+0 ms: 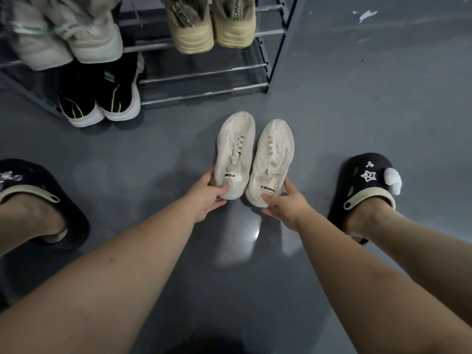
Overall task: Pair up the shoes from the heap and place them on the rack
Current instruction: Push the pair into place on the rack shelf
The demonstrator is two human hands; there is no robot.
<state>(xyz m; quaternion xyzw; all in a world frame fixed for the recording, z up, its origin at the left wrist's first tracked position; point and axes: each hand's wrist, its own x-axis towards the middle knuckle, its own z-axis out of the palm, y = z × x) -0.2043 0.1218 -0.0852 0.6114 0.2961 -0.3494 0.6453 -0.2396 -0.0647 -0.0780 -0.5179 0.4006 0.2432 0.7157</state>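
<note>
Two cream knit sneakers lie side by side on the grey floor, toes pointing toward the rack. My left hand [208, 195] grips the heel of the left cream sneaker [235, 149]. My right hand [286, 203] grips the heel of the right cream sneaker [273, 159]. The grey metal shoe rack [204, 72] stands just beyond them. Its lower tier is bare to the right of a black pair.
The rack holds a black pair with green stripes [102, 98] at lower left, a pale grey-white pair [63, 34] at upper left and a beige pair [212, 24] at upper middle. My feet in black clogs [365, 185] flank the sneakers; the left clog [38, 200] is at the frame's edge.
</note>
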